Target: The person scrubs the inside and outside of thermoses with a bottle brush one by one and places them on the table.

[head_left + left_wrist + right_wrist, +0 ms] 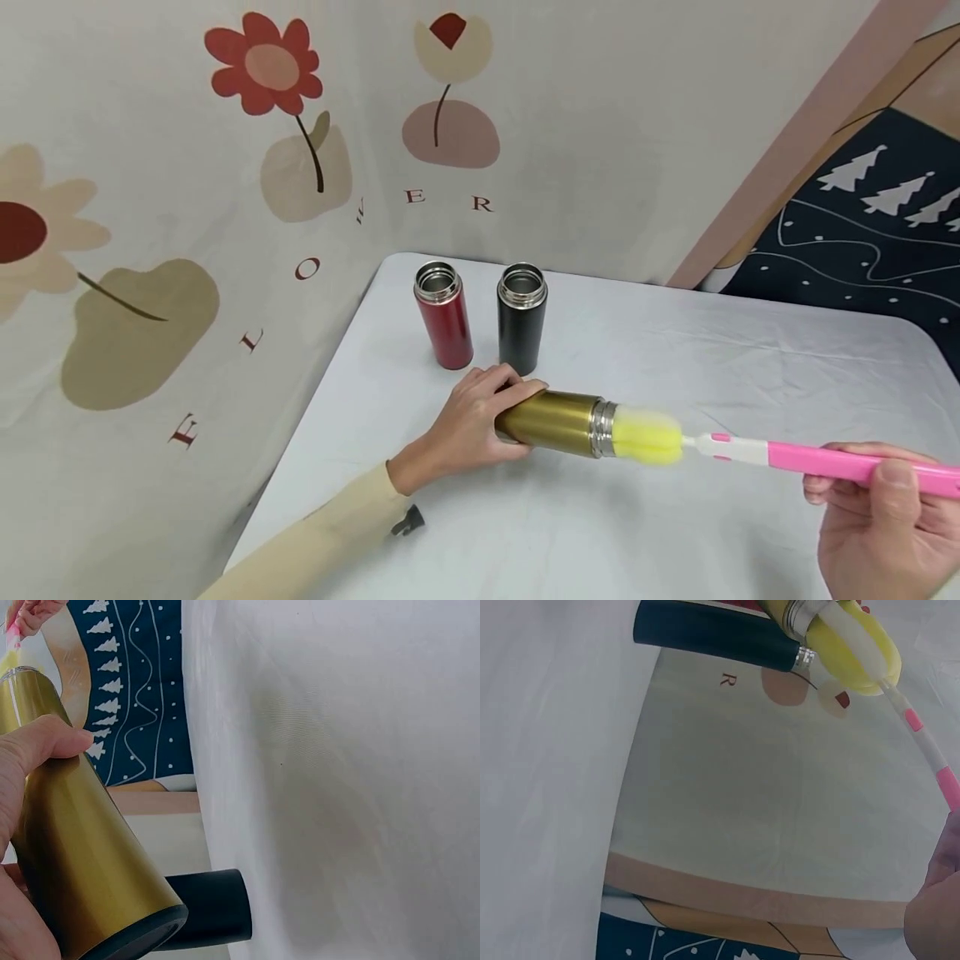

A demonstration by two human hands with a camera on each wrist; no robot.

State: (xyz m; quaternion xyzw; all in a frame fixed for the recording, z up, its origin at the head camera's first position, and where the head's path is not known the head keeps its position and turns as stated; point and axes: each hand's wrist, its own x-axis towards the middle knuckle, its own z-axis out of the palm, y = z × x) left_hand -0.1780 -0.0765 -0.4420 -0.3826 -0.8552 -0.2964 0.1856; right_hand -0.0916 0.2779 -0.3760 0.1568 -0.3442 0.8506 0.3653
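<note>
My left hand (472, 417) grips a gold thermos bottle (558, 421) near its base, holding it on its side with the open steel mouth facing right. In the left wrist view the thumb lies across the gold bottle (82, 825). My right hand (881, 512) holds the pink handle of a bottle brush (813, 460). The brush's yellow sponge head (648, 436) is at the bottle's mouth, part of it showing outside; whether its tip is inside is hard to tell. In the right wrist view the sponge (855, 649) touches the steel rim.
A red thermos bottle (446, 321) and a black thermos bottle (522, 325) stand upright and uncapped behind the gold one. All are over a white-covered table (675, 350). Flower-printed cloth (585, 142) hangs behind and at the left; a dark blue tree-patterned cloth (862, 242) is at the right.
</note>
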